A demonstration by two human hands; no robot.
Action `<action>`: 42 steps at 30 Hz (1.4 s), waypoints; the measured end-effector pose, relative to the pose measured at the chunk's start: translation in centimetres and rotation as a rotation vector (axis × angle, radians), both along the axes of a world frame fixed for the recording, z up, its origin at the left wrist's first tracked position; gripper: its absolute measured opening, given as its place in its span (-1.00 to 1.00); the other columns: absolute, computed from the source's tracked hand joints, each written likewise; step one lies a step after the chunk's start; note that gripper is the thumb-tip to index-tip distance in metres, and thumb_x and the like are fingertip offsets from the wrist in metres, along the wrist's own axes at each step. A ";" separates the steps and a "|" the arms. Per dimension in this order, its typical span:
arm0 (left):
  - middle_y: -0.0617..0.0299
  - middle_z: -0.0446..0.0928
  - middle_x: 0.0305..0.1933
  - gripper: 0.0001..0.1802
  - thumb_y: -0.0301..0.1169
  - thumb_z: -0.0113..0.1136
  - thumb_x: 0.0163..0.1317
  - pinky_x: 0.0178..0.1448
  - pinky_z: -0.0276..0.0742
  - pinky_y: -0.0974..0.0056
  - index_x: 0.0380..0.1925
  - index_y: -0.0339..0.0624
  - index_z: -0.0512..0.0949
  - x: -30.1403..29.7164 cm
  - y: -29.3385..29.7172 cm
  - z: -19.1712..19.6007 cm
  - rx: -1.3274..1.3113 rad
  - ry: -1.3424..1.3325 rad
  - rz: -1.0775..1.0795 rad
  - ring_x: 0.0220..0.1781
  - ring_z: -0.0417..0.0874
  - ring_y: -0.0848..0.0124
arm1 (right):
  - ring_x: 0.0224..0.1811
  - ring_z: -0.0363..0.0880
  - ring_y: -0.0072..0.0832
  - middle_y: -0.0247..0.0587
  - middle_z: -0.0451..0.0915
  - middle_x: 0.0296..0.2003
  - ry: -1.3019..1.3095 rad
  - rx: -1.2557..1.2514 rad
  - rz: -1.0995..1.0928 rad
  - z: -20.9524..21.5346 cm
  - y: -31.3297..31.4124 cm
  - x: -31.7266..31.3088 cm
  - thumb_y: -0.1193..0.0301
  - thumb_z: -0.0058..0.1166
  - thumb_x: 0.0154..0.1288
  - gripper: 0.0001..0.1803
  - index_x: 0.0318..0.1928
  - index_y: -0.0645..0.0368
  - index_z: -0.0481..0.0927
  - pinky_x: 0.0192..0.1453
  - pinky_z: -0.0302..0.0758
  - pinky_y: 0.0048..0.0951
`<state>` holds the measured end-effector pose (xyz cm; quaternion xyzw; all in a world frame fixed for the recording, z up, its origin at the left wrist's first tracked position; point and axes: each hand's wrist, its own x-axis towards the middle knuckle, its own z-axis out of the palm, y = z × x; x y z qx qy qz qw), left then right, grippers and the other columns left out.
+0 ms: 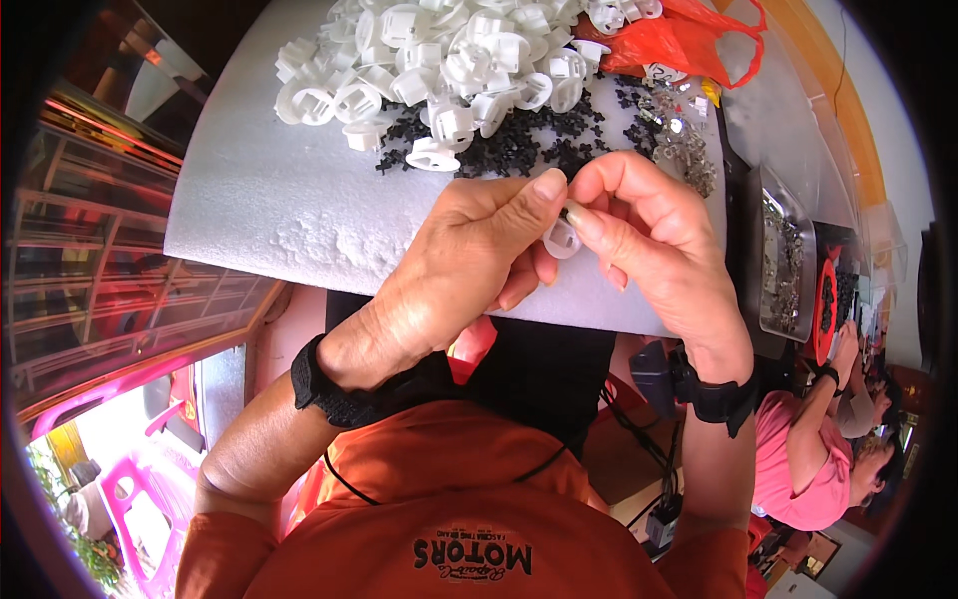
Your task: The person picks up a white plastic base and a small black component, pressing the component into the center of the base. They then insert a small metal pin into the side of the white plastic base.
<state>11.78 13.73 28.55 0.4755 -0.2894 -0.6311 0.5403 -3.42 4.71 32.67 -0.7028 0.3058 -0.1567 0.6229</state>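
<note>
My two hands meet above the front part of a white foam board (269,215). Between them is a small white round plastic part (562,243), its lower rim showing below the fingers. The left hand (469,240) is closed, its thumb and curled fingers around the part's left side. On the other side, my right hand (654,235) pinches with thumb and forefinger at a tiny black piece (565,214) by the part's upper edge. The fingers hide most of both pieces.
A heap of white plastic parts (449,60) covers the board's far side, with small black cross-shaped pieces (499,150) before it. A red plastic bag (669,45) and clear pieces (679,130) lie far right. Beyond stands a metal tray (788,260); a person in pink (808,459) works nearby.
</note>
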 end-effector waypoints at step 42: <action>0.15 0.55 -0.53 -0.62 -0.39 -0.13 0.42 -0.45 0.53 0.44 0.14 -0.38 0.39 1.0 0.2 0.5 -0.124 -0.075 -0.278 -0.55 0.63 0.44 | -0.51 0.20 -0.78 -0.50 0.36 -0.56 0.199 -0.075 -0.094 0.5 1.7 -1.8 0.45 0.02 0.37 -0.81 -0.40 0.26 0.44 -0.48 0.20 -0.65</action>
